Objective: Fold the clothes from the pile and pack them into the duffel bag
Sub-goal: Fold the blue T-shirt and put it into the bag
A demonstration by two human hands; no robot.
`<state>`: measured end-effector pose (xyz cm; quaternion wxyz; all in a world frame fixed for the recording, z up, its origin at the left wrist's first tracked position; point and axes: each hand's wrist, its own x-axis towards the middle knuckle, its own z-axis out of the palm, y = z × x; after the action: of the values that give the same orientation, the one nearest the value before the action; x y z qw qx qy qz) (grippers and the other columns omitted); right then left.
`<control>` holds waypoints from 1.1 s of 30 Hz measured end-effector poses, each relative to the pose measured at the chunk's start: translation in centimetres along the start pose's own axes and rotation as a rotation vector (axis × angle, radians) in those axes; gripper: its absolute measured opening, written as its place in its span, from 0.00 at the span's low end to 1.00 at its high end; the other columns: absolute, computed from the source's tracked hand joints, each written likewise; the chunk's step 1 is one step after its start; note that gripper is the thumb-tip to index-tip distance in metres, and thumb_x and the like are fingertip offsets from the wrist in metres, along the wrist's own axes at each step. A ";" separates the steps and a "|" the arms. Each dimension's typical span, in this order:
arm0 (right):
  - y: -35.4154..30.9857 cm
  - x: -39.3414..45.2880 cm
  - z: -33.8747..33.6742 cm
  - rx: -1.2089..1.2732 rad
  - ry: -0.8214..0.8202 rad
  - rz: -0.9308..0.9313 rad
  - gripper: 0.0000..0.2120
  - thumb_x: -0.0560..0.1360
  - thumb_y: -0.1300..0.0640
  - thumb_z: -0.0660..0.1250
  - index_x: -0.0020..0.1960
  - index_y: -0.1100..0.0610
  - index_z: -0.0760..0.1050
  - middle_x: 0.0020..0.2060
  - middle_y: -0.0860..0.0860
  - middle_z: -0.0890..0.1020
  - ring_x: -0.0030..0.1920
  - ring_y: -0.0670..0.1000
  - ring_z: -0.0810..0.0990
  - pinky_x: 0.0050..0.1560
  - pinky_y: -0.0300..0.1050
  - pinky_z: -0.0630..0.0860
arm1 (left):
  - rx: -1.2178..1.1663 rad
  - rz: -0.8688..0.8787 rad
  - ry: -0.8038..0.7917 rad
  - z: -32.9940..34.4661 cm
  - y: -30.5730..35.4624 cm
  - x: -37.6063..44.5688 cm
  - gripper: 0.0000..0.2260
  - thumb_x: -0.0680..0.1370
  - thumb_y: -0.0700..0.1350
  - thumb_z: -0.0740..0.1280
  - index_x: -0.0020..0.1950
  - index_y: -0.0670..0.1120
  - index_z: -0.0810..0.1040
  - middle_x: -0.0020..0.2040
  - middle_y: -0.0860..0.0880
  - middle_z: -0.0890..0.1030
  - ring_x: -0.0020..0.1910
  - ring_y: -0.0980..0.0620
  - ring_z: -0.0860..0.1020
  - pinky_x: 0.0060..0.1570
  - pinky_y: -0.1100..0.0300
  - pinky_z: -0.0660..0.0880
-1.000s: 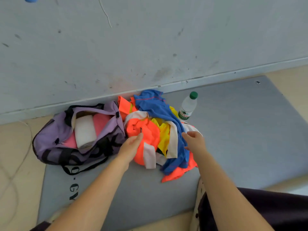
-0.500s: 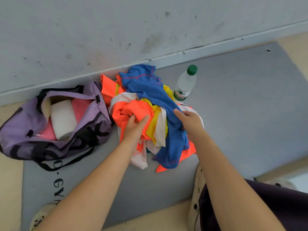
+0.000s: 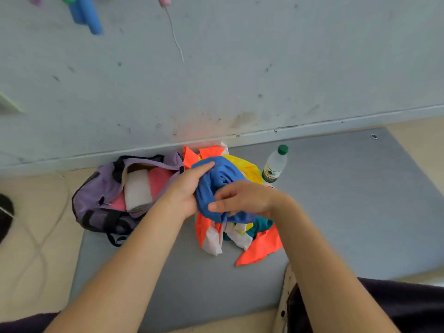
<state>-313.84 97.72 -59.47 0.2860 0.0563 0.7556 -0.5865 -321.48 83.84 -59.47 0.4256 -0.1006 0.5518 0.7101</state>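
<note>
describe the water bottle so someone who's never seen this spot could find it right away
Start at the grey mat that lies along the foot of the wall, and find the bright pile of clothes on it. The water bottle stands upright just right of that pile. It is the only hard, clear thing there, with a green cap and a green label.

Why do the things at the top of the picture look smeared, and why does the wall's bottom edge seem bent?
Head view: the blue tubes on the wall are streaked by motion blur, while the hands, left and right, on the blue garment look fairly sharp; the wide-angle lens bows the baseboard; lighting is soft, with faint shadows and no glare.
</note>
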 end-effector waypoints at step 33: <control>-10.9 -9.7 5.1 0.207 -0.060 -0.212 0.13 0.74 0.58 0.69 0.57 0.63 0.79 0.51 0.59 0.84 0.51 0.56 0.83 0.53 0.47 0.81 | 0.893 0.590 -0.256 -3.2 3.8 -17.2 0.23 0.69 0.58 0.76 0.61 0.64 0.73 0.58 0.68 0.79 0.61 0.68 0.75 0.57 0.72 0.70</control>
<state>-308.50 92.17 -46.11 0.2378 -0.0122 0.6839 -0.6896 -314.61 72.43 -47.51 0.2733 0.3358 0.7482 0.5027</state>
